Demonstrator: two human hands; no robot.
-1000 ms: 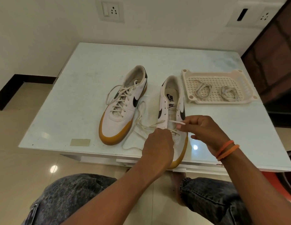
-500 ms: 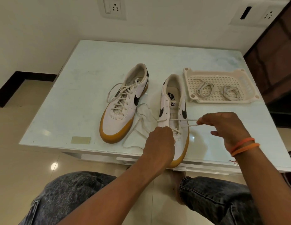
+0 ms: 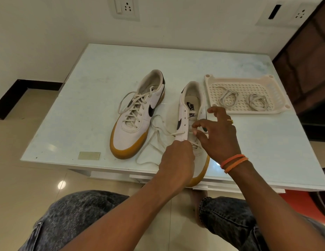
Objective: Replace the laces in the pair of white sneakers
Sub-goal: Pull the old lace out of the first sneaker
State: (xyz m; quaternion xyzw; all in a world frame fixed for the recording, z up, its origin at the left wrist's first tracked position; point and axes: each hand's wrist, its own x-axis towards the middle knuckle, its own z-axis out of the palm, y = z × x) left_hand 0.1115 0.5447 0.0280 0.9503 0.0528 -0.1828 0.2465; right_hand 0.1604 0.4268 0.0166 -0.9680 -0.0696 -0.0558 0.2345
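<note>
Two white sneakers with tan soles stand on the pale table [image 3: 96, 98]. The left sneaker [image 3: 138, 115] is fully laced. The right sneaker [image 3: 189, 105] has its upper eyelets bare, and its old lace [image 3: 154, 140] trails loose on the table to its left. My left hand [image 3: 176, 160] grips the right sneaker's front, hiding the toe. My right hand [image 3: 217, 134] hovers over the tongue with fingers spread, thumb and forefinger slightly apart just above the remaining lacing. Two coiled laces [image 3: 228, 96] [image 3: 257, 102] lie in the tray.
The cream perforated tray [image 3: 277, 91] sits at the table's right rear, close to the right sneaker's heel. A small tan tape patch [image 3: 89, 155] is stuck near the front edge. My knees are below the table edge. A dark cabinet [image 3: 306, 69] stands at the right.
My right hand pulled a length of lace out to the right, let it go, and has come back over the tongue. My left hand stayed on the sneaker's front.
</note>
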